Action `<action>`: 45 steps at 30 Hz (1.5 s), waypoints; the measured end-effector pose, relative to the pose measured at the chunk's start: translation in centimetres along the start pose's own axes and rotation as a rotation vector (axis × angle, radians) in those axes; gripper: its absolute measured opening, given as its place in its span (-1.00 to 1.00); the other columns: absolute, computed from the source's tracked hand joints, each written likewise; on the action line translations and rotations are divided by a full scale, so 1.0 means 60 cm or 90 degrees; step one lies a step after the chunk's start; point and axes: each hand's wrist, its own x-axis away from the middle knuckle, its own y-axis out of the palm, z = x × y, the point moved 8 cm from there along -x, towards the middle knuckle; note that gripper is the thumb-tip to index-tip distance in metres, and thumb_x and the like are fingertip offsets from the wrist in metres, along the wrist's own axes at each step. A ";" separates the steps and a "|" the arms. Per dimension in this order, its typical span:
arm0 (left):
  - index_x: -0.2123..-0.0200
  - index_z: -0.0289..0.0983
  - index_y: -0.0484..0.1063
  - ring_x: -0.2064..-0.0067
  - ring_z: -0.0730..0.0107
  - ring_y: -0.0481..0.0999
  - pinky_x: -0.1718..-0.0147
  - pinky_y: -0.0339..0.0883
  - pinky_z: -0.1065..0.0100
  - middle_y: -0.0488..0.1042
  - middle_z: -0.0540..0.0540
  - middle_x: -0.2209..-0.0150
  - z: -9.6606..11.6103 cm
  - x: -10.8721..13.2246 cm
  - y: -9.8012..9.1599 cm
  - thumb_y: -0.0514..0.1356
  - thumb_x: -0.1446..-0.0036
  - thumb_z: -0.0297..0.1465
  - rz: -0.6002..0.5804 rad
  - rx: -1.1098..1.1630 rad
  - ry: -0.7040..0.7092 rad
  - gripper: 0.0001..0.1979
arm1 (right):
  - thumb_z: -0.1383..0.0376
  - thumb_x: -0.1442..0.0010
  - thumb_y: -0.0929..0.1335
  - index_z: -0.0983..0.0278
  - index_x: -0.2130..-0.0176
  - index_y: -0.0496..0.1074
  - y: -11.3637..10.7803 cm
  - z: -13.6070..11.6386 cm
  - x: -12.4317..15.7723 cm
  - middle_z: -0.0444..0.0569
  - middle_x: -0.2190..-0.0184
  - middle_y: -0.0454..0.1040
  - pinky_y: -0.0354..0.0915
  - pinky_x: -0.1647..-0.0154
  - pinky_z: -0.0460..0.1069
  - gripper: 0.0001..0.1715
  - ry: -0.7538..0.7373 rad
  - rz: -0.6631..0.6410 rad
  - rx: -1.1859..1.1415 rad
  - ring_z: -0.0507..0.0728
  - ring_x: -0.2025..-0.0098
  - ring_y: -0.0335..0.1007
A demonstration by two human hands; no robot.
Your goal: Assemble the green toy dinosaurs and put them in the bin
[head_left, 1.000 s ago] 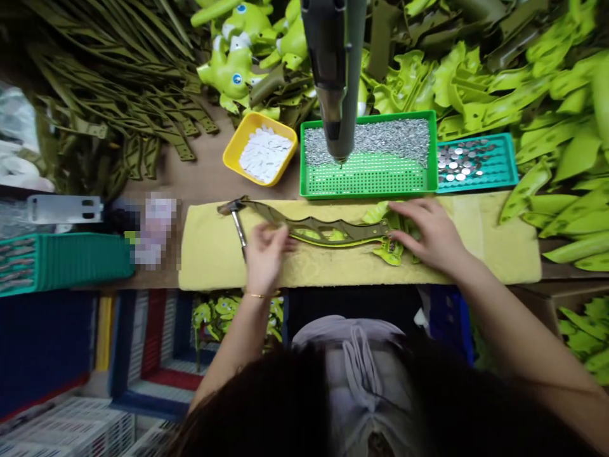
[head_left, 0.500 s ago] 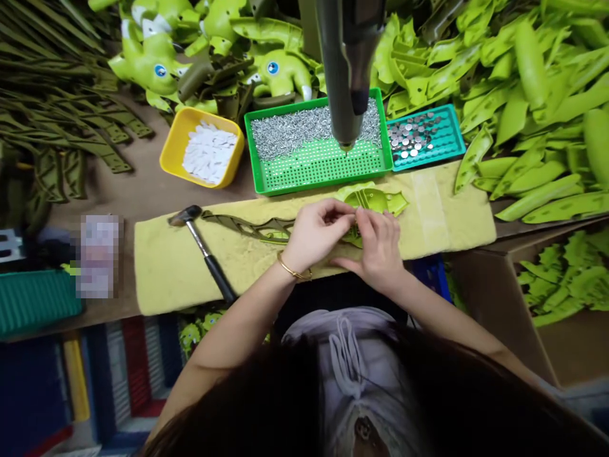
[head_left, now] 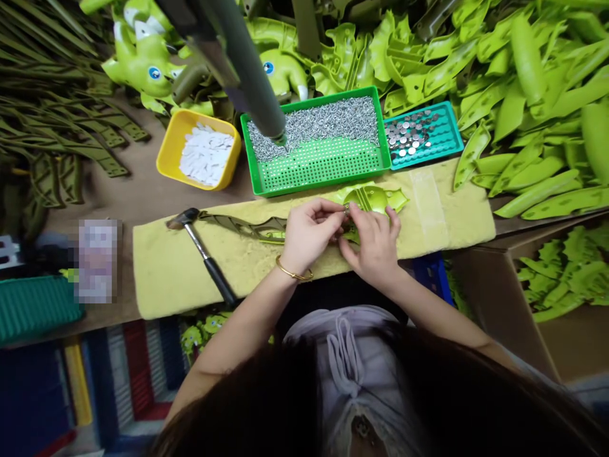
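One tiny dark bit (head_left: pixel 347 208) just right of center, pinched in the left hand (head_left: pixel 309 231), too small to name. Right hand (head_left: pixel 373 244) right up against it, fingers bent, can't tell if actually gripping. Green shell (head_left: pixel 378 198) just above the fingers, on a yellow cloth (head_left: pixel 166 279). Olive strip (head_left: pixel 223 220) running left from there, hammer (head_left: pixel 204 254) left of center. Green tray (head_left: pixel 333 166) with metal bits (head_left: pixel 333 120) upper middle.

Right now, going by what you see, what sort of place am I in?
Probably a toy workshop or factory: there are piles of green plastic parts, a green tray of small metal pieces, and a hammer on a yellow cloth.
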 end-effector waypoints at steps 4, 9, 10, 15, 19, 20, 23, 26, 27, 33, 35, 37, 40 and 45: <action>0.38 -0.36 0.51 0.55 0.52 0.46 0.60 0.31 0.51 0.52 -0.03 0.53 -0.012 0.003 -0.006 0.32 0.06 -0.44 0.002 -0.023 -0.004 -0.87 | 0.35 -0.23 0.32 0.20 -0.15 0.26 -0.017 0.009 -0.006 -0.08 0.18 0.58 0.04 -0.23 0.15 -0.51 0.021 0.068 -0.070 0.12 0.12 0.40; 0.32 -0.33 0.52 0.42 0.41 0.53 0.41 0.44 0.36 0.55 -0.07 0.43 -0.002 0.026 0.001 0.23 -0.10 -0.41 -0.015 -0.192 0.151 -0.89 | 0.30 -0.23 0.36 0.18 0.24 0.47 -0.032 0.030 -0.018 -0.13 0.32 0.55 0.14 -0.07 0.09 -0.93 0.026 0.043 -0.123 0.09 0.18 0.38; 0.30 -0.31 0.53 0.31 0.35 0.55 0.28 0.47 0.28 0.57 -0.11 0.35 0.009 0.036 0.002 0.21 -0.12 -0.42 -0.005 -0.267 0.240 -0.89 | 0.30 -0.23 0.36 0.19 0.25 0.48 -0.033 0.032 -0.019 -0.10 0.31 0.54 0.16 -0.03 0.08 -0.92 0.014 0.026 -0.114 0.10 0.18 0.36; 0.14 -0.29 0.49 -0.06 0.17 0.45 -0.07 0.32 0.05 0.51 -0.23 0.02 0.013 0.070 0.016 0.23 -0.17 -0.38 0.004 -0.512 0.531 -0.81 | 0.29 -0.23 0.35 0.22 0.26 0.50 -0.032 0.035 -0.019 -0.04 0.24 0.52 0.14 0.06 0.08 -0.90 -0.077 -0.049 -0.014 0.14 0.15 0.31; 0.10 -0.26 0.46 -0.08 0.18 0.44 -0.08 0.31 0.05 0.49 -0.22 -0.01 -0.005 0.065 0.012 0.21 -0.20 -0.34 -0.006 -0.528 0.527 -0.79 | 0.31 -0.22 0.36 0.23 0.26 0.50 -0.031 0.027 -0.021 -0.05 0.23 0.53 0.10 0.04 0.08 -0.91 -0.135 -0.059 0.060 0.14 0.14 0.29; 0.11 -0.26 0.46 -0.08 0.19 0.43 -0.08 0.30 0.05 0.49 -0.22 -0.01 -0.005 0.064 0.012 0.21 -0.21 -0.34 -0.005 -0.529 0.527 -0.79 | 0.31 -0.22 0.35 0.23 0.26 0.50 -0.031 0.025 -0.022 -0.06 0.23 0.53 0.09 0.04 0.08 -0.91 -0.146 -0.063 0.074 0.14 0.15 0.29; 0.13 -0.27 0.47 -0.07 0.19 0.43 -0.06 0.31 0.07 0.49 -0.22 -0.01 -0.003 0.067 0.013 0.21 -0.21 -0.34 -0.002 -0.531 0.543 -0.81 | 0.32 -0.23 0.35 0.23 0.25 0.49 -0.031 0.018 -0.026 -0.06 0.22 0.53 0.07 0.06 0.07 -0.90 -0.171 -0.084 0.110 0.13 0.16 0.28; 0.15 -0.27 0.47 -0.07 0.20 0.43 -0.06 0.31 0.08 0.49 -0.22 -0.01 -0.001 0.070 0.014 0.20 -0.22 -0.34 0.002 -0.539 0.556 -0.83 | 0.32 -0.22 0.35 0.24 0.24 0.49 -0.032 0.012 -0.030 -0.05 0.22 0.52 0.07 0.07 0.06 -0.90 -0.185 -0.109 0.129 0.14 0.17 0.25; 0.15 -0.27 0.47 -0.06 0.20 0.43 -0.05 0.31 0.09 0.48 -0.22 0.00 -0.001 0.070 0.014 0.20 -0.22 -0.34 0.001 -0.545 0.559 -0.83 | 0.31 -0.22 0.35 0.24 0.24 0.50 -0.032 0.010 -0.032 -0.05 0.23 0.52 0.07 0.08 0.06 -0.90 -0.186 -0.115 0.133 0.14 0.17 0.25; 0.12 -0.19 0.50 -0.03 0.19 0.38 -0.02 0.29 0.10 0.44 -0.19 0.01 -0.001 0.081 0.025 0.18 -0.22 -0.37 0.029 -0.652 0.642 -0.82 | 0.27 -0.28 0.29 0.28 0.27 0.49 -0.024 0.020 -0.034 0.01 0.26 0.50 0.12 0.21 0.05 -0.80 -0.120 -0.163 0.146 0.14 0.23 0.30; 0.08 -0.17 0.49 -0.06 0.16 0.34 -0.05 0.25 0.07 0.42 -0.20 -0.02 -0.004 0.086 0.030 0.17 -0.23 -0.38 0.034 -0.702 0.663 -0.79 | 0.24 -0.28 0.30 0.29 0.27 0.48 -0.025 0.032 -0.030 0.02 0.34 0.48 0.15 0.30 0.03 -0.80 -0.075 -0.187 0.102 0.13 0.29 0.32; 0.06 -0.19 0.48 -0.09 0.11 0.30 -0.07 0.21 0.03 0.40 -0.25 -0.05 -0.008 0.091 0.036 0.16 -0.22 -0.38 0.029 -0.740 0.678 -0.77 | 0.24 -0.24 0.34 0.29 0.30 0.47 -0.031 0.045 -0.027 -0.03 0.42 0.46 0.19 0.38 -0.01 -0.84 -0.022 -0.217 -0.027 0.08 0.38 0.32; 0.08 -0.21 0.47 -0.12 0.04 0.28 -0.10 0.16 -0.06 0.39 -0.28 -0.09 -0.012 0.093 0.048 0.17 -0.21 -0.33 0.014 -0.766 0.663 -0.77 | 0.26 -0.17 0.41 0.27 0.33 0.46 -0.037 0.070 -0.026 -0.10 0.44 0.49 0.29 0.42 -0.07 -0.89 0.112 -0.263 -0.301 0.01 0.43 0.36; 0.32 -0.23 0.49 -0.11 0.02 0.31 -0.12 0.07 -0.15 0.43 -0.24 -0.05 -0.010 0.071 0.064 0.15 -0.21 -0.32 0.014 -0.690 0.550 -0.84 | 0.24 -0.13 0.41 0.25 0.21 0.51 -0.016 0.100 -0.022 -0.11 0.38 0.57 0.47 0.30 -0.02 -0.81 0.323 -0.293 -0.575 0.04 0.36 0.51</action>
